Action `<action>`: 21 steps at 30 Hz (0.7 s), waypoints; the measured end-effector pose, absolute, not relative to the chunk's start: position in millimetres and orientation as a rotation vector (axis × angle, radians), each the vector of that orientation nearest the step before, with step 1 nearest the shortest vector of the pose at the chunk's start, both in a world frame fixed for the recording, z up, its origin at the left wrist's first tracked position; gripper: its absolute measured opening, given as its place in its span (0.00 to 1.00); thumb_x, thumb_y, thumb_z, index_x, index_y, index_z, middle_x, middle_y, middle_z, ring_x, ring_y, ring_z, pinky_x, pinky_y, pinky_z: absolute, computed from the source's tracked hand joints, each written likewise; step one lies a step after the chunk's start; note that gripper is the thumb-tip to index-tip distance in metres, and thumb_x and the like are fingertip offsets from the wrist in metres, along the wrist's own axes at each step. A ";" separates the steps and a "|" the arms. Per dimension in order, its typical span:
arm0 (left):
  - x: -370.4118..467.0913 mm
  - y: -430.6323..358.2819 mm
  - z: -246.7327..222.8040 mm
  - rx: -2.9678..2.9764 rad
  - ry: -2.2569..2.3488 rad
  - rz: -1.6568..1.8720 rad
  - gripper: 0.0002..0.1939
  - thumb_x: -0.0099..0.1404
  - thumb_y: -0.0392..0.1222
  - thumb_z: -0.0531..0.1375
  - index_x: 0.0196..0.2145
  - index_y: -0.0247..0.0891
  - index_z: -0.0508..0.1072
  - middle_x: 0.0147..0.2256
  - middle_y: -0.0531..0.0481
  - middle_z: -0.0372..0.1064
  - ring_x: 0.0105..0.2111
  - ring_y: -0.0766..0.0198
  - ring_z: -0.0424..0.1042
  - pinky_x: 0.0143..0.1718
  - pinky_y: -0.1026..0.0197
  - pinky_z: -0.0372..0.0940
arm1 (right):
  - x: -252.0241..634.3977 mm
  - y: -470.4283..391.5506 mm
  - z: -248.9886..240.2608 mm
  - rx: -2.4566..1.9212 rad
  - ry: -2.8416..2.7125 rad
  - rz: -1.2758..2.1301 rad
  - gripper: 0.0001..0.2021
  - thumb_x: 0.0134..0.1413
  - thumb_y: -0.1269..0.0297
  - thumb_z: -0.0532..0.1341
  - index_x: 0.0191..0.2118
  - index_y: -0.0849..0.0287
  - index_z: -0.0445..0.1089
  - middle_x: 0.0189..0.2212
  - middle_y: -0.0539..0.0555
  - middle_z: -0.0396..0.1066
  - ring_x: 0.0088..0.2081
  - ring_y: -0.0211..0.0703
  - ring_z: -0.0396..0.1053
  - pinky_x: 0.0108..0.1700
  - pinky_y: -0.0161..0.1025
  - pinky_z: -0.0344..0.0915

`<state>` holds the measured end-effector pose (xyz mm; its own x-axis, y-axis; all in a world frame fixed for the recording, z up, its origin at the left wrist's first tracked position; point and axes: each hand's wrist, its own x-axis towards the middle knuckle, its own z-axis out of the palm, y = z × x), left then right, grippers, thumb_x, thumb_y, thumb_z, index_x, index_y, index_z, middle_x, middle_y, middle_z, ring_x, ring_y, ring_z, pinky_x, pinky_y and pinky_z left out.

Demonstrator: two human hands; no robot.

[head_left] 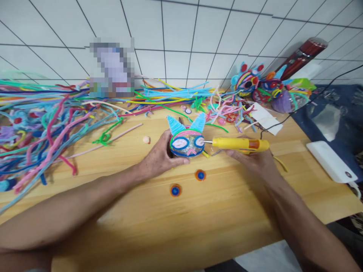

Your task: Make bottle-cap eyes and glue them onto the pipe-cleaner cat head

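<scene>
My left hand [160, 156] grips a pipe-cleaner animal head [187, 142] by its left side. The head has two light-blue pointed ears, white eye patches ringed in dark blue, and a pink mouth. In my right hand [252, 158] is a yellow glue gun [239, 144], its metal nozzle pointing left at the eye patch on the head's right. Whether the tip touches the patch I cannot tell. On the wood in front of the head lie two coiled discs, an orange-rimmed blue disc [200, 175] and another like it [175, 190].
Loose pipe cleaners [53, 121] heap at the left and along the tiled wall. Finished pipe-cleaner figures [246, 81] and a red flask [304, 56] stand at back right. A black cord [320, 92] crosses there. A white power bank [331, 161] lies at the table's right edge.
</scene>
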<state>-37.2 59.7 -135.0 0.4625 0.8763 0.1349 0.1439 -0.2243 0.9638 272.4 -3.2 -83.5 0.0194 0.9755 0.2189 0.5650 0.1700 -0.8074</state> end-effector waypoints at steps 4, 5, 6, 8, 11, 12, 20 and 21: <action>-37.6 60.2 -135.3 1.697 0.861 0.897 0.45 0.55 0.52 0.79 0.63 0.41 0.63 0.59 0.39 0.70 0.60 0.46 0.73 0.63 0.43 0.71 | 265.9 -5.8 -80.7 -1.476 -1.643 0.601 0.17 0.57 0.44 0.73 0.37 0.54 0.77 0.31 0.50 0.79 0.33 0.46 0.78 0.35 0.41 0.77; -37.5 60.3 -135.2 1.693 0.847 0.903 0.45 0.55 0.52 0.79 0.63 0.41 0.63 0.60 0.40 0.70 0.60 0.46 0.73 0.64 0.43 0.71 | 264.5 -6.4 -80.2 -1.480 -1.637 0.597 0.17 0.57 0.44 0.73 0.36 0.54 0.77 0.30 0.50 0.78 0.32 0.46 0.78 0.34 0.41 0.76; -37.3 60.4 -135.2 1.685 0.834 0.909 0.45 0.56 0.52 0.79 0.63 0.42 0.63 0.60 0.40 0.70 0.61 0.46 0.73 0.64 0.43 0.70 | 263.3 -7.0 -79.7 -1.485 -1.629 0.595 0.18 0.57 0.43 0.73 0.36 0.53 0.77 0.30 0.50 0.78 0.32 0.46 0.77 0.34 0.41 0.76; -36.9 60.5 -135.6 1.669 0.817 0.915 0.45 0.56 0.51 0.79 0.63 0.42 0.62 0.61 0.39 0.70 0.61 0.46 0.73 0.64 0.43 0.70 | 261.8 -7.6 -79.3 -1.497 -1.623 0.605 0.19 0.56 0.41 0.73 0.35 0.53 0.77 0.30 0.51 0.78 0.32 0.47 0.76 0.33 0.42 0.76; -36.7 60.5 -136.7 1.653 0.815 0.907 0.44 0.56 0.51 0.79 0.63 0.42 0.62 0.61 0.39 0.69 0.60 0.46 0.74 0.63 0.43 0.71 | 261.9 -7.9 -79.8 -1.507 -1.627 0.599 0.20 0.55 0.40 0.73 0.33 0.52 0.76 0.28 0.51 0.77 0.29 0.47 0.74 0.31 0.42 0.75; -36.7 60.5 -136.9 1.654 0.820 0.906 0.45 0.56 0.51 0.79 0.63 0.42 0.62 0.61 0.39 0.69 0.60 0.46 0.74 0.63 0.43 0.72 | 262.2 -7.9 -80.1 -1.510 -1.630 0.593 0.20 0.55 0.40 0.73 0.32 0.52 0.75 0.27 0.50 0.76 0.29 0.46 0.74 0.30 0.42 0.74; -37.1 61.6 -140.5 1.683 0.830 0.912 0.43 0.56 0.52 0.79 0.62 0.43 0.64 0.61 0.39 0.70 0.60 0.46 0.74 0.62 0.43 0.72 | 262.5 -8.6 -81.0 -1.501 -1.660 0.548 0.20 0.58 0.40 0.71 0.33 0.53 0.74 0.27 0.49 0.75 0.29 0.45 0.74 0.31 0.41 0.73; -37.1 61.7 -140.6 1.683 0.830 0.910 0.43 0.56 0.52 0.79 0.62 0.43 0.64 0.61 0.39 0.70 0.60 0.46 0.74 0.62 0.43 0.72 | 263.0 -8.8 -81.5 -1.500 -1.661 0.547 0.20 0.58 0.41 0.71 0.34 0.53 0.74 0.28 0.49 0.75 0.29 0.45 0.74 0.31 0.40 0.73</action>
